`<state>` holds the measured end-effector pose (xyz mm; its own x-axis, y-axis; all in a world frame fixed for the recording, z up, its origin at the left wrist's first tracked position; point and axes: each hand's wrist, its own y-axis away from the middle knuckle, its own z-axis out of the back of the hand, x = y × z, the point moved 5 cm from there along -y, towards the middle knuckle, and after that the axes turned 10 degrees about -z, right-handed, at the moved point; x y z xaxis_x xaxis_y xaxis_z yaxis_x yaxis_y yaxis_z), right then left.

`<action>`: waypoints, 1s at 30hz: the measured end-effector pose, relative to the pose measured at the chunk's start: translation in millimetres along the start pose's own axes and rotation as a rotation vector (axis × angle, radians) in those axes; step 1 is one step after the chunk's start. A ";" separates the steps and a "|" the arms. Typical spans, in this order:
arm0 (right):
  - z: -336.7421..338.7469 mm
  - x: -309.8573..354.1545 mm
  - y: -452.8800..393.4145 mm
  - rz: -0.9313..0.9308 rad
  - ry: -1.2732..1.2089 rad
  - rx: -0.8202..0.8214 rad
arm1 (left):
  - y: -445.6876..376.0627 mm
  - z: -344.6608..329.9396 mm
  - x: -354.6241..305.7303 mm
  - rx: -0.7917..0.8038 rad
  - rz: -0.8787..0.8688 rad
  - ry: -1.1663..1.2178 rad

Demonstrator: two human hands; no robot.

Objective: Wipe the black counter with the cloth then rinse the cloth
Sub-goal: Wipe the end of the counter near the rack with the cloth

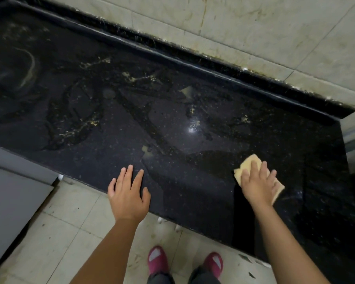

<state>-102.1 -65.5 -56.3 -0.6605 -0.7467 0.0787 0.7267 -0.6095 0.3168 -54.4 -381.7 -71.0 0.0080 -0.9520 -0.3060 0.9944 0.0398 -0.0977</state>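
2 hands over the bench (193,191), both near its front edge. Right hand (256,181) lies flat on the cloth (249,160), fingers spread and straight, pressing it down on the black surface; no pinch or curl visible. Left hand (127,191) rests at the front edge with fingers extended and loose, holding nothing.

Cloth position: front-right part of the bench, just inside the front edge and fairly near the right end. Tan, folded flat; its long axis runs diagonally, from far-left to near-right under the palm. 1 corner shows beyond the fingertips, another past the heel of the hand.

Key relation: the soiled area lies away from the cloth, toward the back edge and to the left. Yellowish smears (90,123) and wet streaks cover the middle and left of the bench, with more specks along the raised back lip (172,56) below the tiled wall (254,27).

Judgement: the right hand is the working hand, and the next strokes call for travel leftward and toward the back. Open room is ample that way; nothing stands on the surface. Front edge drops to the floor (80,228), so strokes toward the body risk pushing residue off. No sink or tap is in view.
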 end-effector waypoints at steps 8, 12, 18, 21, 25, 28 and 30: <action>-50.8 132.0 79.9 0.584 0.152 0.110 | -0.8 -3.5 1.7 0.019 0.001 -0.040; -59.9 74.1 117.8 0.817 0.290 0.054 | 0.1 -3.4 2.2 0.036 0.016 -0.031; -22.8 -51.7 55.8 0.417 0.254 0.056 | -0.7 -1.2 0.9 0.032 0.017 0.014; -5.5 -50.4 18.6 0.199 0.127 -0.001 | 0.0 -1.3 0.0 0.042 0.025 0.027; -1.3 21.7 -5.5 0.124 0.040 -0.005 | -0.4 -2.2 0.0 0.050 0.038 0.020; -16.5 92.4 9.6 0.323 0.070 0.028 | -1.2 -0.9 -0.2 0.037 0.033 0.008; -31.8 133.9 39.1 0.510 0.113 0.091 | -1.9 0.5 -0.6 0.058 0.037 0.015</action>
<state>-156.1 -197.7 -63.5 -0.1992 -0.9693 0.1438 0.9278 -0.1393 0.3462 -56.2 -381.3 -70.1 0.0435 -0.9454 -0.3230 0.9979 0.0567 -0.0314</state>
